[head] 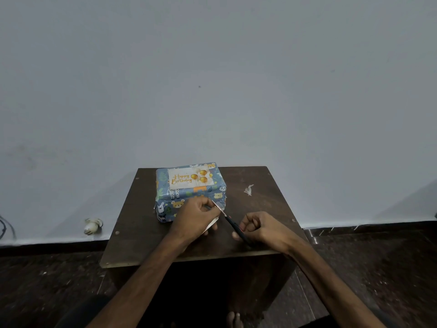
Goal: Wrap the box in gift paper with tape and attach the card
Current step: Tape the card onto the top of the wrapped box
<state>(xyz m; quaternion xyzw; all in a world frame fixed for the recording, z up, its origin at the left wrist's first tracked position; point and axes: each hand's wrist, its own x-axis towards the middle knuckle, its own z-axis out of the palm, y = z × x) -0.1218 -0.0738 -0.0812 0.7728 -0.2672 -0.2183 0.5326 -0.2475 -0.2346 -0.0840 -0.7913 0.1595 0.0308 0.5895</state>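
Surface [260, 237]: dark wood.
Box [170, 209], far left: fully wrapped in animal-print paper.
Card [190, 178]: lies on box top; fixing not discernible.
Left hand [196, 218]: pinches white piece [211, 224], likely tape.
Right hand [260, 227]: grips scissors [230, 220], blades at that piece.
Judged remaining: final taping.

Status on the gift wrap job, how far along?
Done: the box looks wrapped on every visible face, and the card lies on its top. In hand: the right hand holds scissors with the blades at a white piece gripped by the left hand. Left: likely fixing the card; whether it is already taped cannot be told.
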